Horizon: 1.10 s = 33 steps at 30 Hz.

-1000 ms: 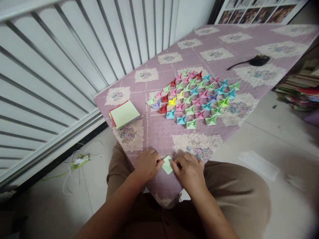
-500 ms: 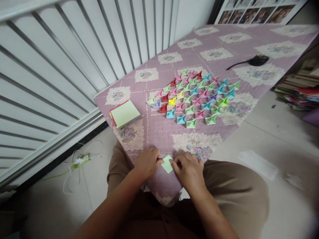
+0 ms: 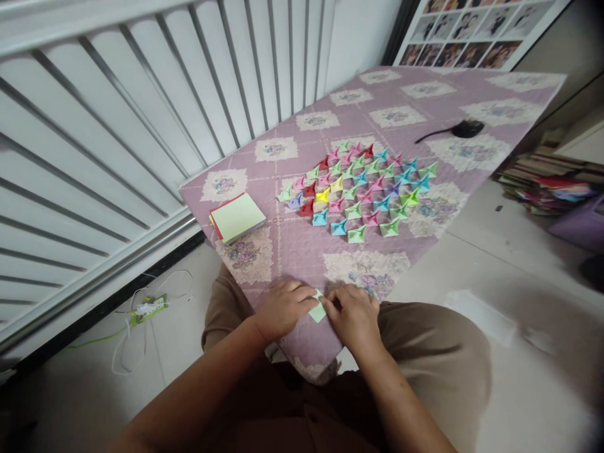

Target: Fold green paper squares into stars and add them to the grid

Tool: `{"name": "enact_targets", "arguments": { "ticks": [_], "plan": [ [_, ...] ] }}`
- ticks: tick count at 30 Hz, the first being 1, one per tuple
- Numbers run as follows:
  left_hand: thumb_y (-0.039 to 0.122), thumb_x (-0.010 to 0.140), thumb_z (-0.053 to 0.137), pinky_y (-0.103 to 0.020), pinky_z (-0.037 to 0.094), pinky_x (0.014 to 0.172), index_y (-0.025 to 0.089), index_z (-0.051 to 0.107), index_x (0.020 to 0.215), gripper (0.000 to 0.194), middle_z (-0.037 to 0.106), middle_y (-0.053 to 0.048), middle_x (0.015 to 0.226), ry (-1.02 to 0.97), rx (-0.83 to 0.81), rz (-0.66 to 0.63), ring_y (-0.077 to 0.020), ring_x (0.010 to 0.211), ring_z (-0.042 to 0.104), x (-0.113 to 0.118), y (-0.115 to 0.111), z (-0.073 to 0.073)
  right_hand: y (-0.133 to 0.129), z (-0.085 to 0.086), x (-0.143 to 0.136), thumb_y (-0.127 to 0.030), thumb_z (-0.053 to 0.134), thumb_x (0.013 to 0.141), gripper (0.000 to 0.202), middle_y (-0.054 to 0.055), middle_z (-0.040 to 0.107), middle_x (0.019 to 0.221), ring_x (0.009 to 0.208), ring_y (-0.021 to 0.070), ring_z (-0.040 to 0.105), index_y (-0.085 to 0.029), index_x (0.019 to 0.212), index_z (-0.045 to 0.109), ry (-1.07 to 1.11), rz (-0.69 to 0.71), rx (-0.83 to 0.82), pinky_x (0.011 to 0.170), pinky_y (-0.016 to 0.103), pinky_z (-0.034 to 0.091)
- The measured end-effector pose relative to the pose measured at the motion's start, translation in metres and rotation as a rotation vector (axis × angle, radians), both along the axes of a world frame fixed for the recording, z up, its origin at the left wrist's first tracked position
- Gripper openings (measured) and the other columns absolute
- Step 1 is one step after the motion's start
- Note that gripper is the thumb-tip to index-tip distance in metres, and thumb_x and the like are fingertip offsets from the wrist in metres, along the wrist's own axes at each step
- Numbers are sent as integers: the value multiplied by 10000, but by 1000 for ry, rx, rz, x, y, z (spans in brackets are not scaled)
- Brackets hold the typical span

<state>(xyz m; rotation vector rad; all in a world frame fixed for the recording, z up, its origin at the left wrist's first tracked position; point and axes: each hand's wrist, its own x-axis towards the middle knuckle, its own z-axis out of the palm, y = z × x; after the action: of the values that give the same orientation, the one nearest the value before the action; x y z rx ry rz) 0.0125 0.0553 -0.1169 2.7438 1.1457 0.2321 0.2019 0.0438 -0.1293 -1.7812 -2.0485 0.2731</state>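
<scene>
A small folded piece of light green origami paper (image 3: pixel 318 311) lies at the near corner of the table, turned like a diamond. My left hand (image 3: pixel 284 310) presses its fingers over the paper's left and upper edge, partly hiding it. From the other side, my right hand (image 3: pixel 353 314) grips the right edge between thumb and bent fingers. Beyond both hands, several folded paper pieces (image 3: pixel 357 234) in green, pink, blue, red, yellow and purple stand in slanting rows. A stack of square paper sheets (image 3: pixel 238 216), light green on top, sits to the left.
A purple floral cloth (image 3: pixel 302 251) covers the table. Toward its far right lies a black object with a cord (image 3: pixel 467 128). A white radiator (image 3: pixel 141 94) runs along the left. On the floor are a power strip (image 3: pixel 150 308) and piled books (image 3: pixel 552 182).
My left fingers have spread further over the paper, covering more of its upper left. The right hand keeps its hold. The view has shifted slightly.
</scene>
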Motion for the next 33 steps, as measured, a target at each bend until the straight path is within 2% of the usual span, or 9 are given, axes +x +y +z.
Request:
{"name": "enact_targets", "arguments": {
  "ticks": [3,6,10,16,25,33],
  "plan": [
    [300,967,386,-341,368,873,262,592,1137,270,577,1,1226,23,27,-20,-188,1045,454,-1,-1,-3,-2,-3,7,-373,551,860,192,16,621,790,830,206,521,-230,764,637,68,56,41,740,332,285],
    [300,967,386,-344,362,854,279,583,1159,276,570,5,1249,56,18,-17,-188,1045,460,-1,-2,-2,-10,-4,14,-326,481,908,201,31,643,907,898,192,543,-233,922,658,151,184,103,821,344,325],
    [305,964,393,-357,350,851,280,576,1174,280,562,-2,1266,85,-6,-23,-197,1054,462,-3,-1,1,-26,-3,16,-301,507,899,271,50,624,1051,1007,208,536,-275,1144,620,47,299,128,992,448,271],
    [305,965,383,-354,339,845,297,528,1233,305,531,-5,1325,113,-44,-55,-205,1089,465,-8,0,4,-30,-3,20,-284,531,892,317,69,623,1121,1089,224,515,-236,1199,590,-14,389,126,1029,468,265],
    [257,967,376,-373,370,902,255,523,1236,306,525,-13,1340,92,-45,-29,-207,1164,435,-24,-9,-5,-28,-11,28,-281,518,899,297,63,638,1145,1098,228,516,-210,1174,605,-39,391,151,1014,440,323],
    [206,966,358,-381,396,974,219,562,1187,301,562,-21,1296,12,-56,22,-212,1204,436,-24,-13,-12,-31,-19,25,-257,509,899,306,70,635,1164,1112,241,520,-217,1190,595,-43,341,171,1025,461,325]
  ]
}}
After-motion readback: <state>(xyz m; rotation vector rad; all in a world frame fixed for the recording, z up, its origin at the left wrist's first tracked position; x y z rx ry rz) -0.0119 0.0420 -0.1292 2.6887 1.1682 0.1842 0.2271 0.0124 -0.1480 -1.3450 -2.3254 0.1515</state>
